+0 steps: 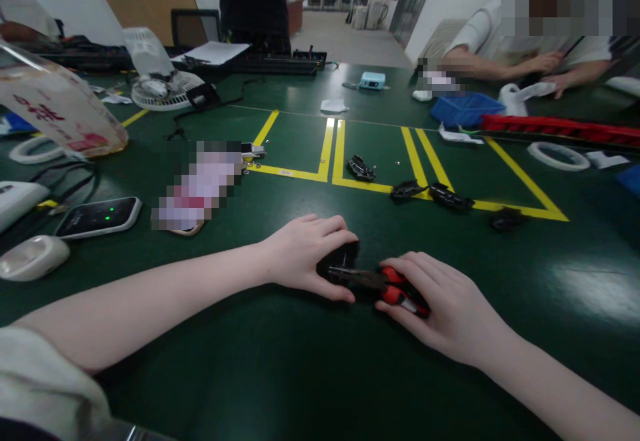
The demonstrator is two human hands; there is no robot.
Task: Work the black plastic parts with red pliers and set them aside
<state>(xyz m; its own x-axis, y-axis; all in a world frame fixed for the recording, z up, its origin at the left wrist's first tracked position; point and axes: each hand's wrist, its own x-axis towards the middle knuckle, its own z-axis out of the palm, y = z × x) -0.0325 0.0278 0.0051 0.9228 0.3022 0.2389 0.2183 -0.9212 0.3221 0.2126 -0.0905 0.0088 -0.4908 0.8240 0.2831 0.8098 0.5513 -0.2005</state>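
Head view: the left hand [310, 254] lies palm down at lower centre of the frame, with fingers and thumb closed around a black part [344, 259] that rests on the green tabletop [300, 374]. The right hand [443, 304], just right of it, is wrapped around the red handles of a pair of pliers [395, 286]. The metal nose of the pliers points left and appears to meet the black part, though the contact point is too dark to resolve. The two hands are near each other but not touching. Above them, in mid-frame, four loose black pieces [407, 191] lie along yellow tape lines [327, 151] marked on the tabletop, well apart from the hands. At the left of the frame sit a dark device with green lights [97, 217] and a white rounded object [33, 257]. A small white fan [160, 84] sits at upper left. At upper right, a blue bin [467, 109] stands beside a red tray [560, 131], with a white tape ring [557, 154] just below the tray. A co-worker's hands [547, 62] are at work behind the bin at the far upper right.
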